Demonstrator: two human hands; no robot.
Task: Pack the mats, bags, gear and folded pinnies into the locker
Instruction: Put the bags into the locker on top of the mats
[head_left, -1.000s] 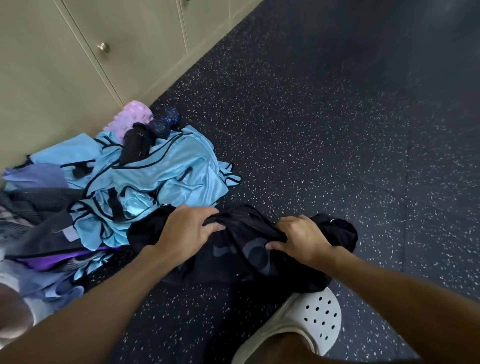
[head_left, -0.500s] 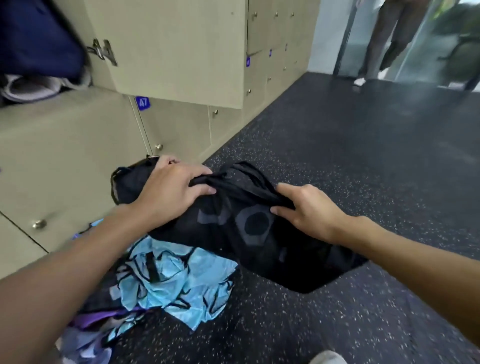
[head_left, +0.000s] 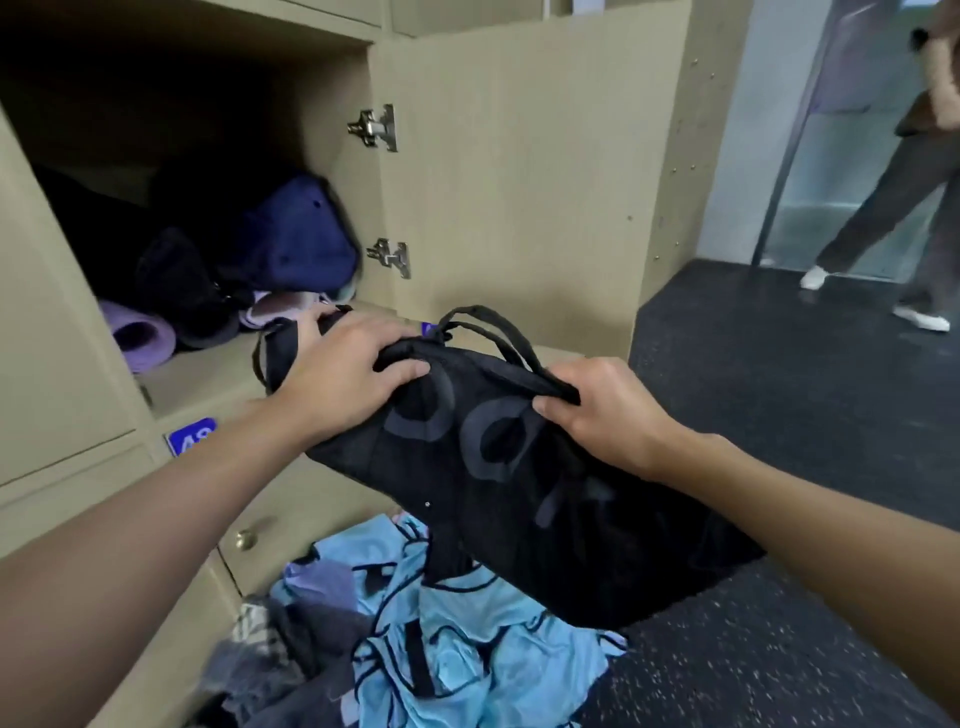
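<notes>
Gripping black bag (head_left: 498, 483) | left hand (head_left: 343, 376), right hand (head_left: 605, 415) | lifted higher, reaching locker (head_left: 208, 376)

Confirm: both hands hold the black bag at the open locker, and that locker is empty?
Not empty: the head view shows the open locker holding a navy bag and a rolled purple mat. The left hand and right hand do hold the black bag at it.

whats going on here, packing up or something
A person is packing a locker. The left hand and right hand grip a black bag held up at its open front, not yet inside. A rolled purple mat and a navy bag already lie in it; blue pinnies lie heaped on the floor.
</notes>
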